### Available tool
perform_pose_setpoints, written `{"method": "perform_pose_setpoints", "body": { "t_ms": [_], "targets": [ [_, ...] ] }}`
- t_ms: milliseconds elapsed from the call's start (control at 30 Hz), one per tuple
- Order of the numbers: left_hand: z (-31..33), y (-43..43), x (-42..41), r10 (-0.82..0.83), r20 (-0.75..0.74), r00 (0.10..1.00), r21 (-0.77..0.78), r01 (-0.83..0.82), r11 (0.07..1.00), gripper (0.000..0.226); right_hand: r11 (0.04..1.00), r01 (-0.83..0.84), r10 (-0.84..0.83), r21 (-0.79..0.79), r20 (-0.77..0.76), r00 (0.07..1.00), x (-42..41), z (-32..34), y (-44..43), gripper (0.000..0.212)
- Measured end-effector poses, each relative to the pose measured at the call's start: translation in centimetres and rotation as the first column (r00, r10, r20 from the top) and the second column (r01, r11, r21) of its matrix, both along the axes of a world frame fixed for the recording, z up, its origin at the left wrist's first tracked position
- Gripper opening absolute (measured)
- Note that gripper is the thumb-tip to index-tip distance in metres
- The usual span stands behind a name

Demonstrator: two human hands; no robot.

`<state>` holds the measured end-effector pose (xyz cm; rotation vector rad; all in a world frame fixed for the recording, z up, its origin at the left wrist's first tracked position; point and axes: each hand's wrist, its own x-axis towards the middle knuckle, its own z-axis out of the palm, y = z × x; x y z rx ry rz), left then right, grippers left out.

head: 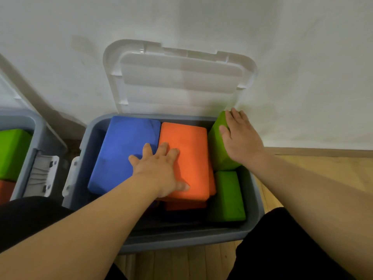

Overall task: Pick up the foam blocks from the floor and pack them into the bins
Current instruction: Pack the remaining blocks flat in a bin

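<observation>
Grey bin [181,239], left hand [161,168] flat and released on orange block [191,142] inside, right hand [240,136] released, pressing green block [219,150] at bin's right wall

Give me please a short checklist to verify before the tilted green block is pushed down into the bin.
1. Lid out of the way: ok, the lid leans back against the wall.
2. Right hand on the tilted green block: ok, it rests on its upper side.
3. Tilted green block below the bin rim: not ok, its far end stands above the rim.
4. Blue block and orange block held flat: ok, the left hand presses across both.
5. Room under the tilted block: cannot tell, it is hidden; the lower green block lies just in front.
</observation>
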<state>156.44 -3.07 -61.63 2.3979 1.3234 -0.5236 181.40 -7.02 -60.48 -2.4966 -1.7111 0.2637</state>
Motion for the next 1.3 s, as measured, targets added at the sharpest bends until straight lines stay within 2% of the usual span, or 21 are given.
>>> {"method": "perform_pose_setpoints", "body": {
  "t_ms": [67,200,433,600,767,933,1300],
  "targets": [
    [0.2,0.1,0.1,-0.020,0.000,1.000,0.025,0.020,0.999,0.113,1.000,0.014,-0.013,-0.017,0.014,1.000,0.2,-1.1,-0.9,0.066],
    [-0.3,1.1,0.2,-0.026,-0.051,0.998,0.070,0.029,0.997,0.128,1.000,-0.003,0.004,-0.014,0.017,1.000,0.2,-2.5,-1.2,0.069],
    [-1.8,1.9,0.0,0.030,-0.076,0.997,-0.102,-0.038,0.994,0.132,0.999,0.005,-0.006,-0.046,-0.024,1.000,1.1,-4.8,-0.9,0.073],
    [-1.8,1.8,0.0,0.029,-0.083,0.996,-0.138,-0.041,0.990,0.132,0.981,-0.065,0.056,-0.183,-0.053,0.997,2.1,-4.1,0.0,0.075],
    [-1.9,2.0,0.2,0.014,-0.093,0.996,-0.137,-0.027,0.990,0.131,0.995,-0.067,0.066,-0.079,-0.016,0.998,2.0,-5.4,0.4,0.073],
    [-1.6,2.0,0.2,0.002,-0.115,0.993,-0.146,-0.019,0.989,0.130,0.998,-0.031,0.030,-0.052,-0.030,0.999,1.6,-7.2,0.3,0.064],
    [-1.4,2.3,0.6,-0.007,-0.138,0.990,-0.160,-0.015,0.987,0.130,0.994,-0.005,-0.005,-0.108,-0.095,0.995,1.3,-11.7,1.6,0.066]
  ]
}}
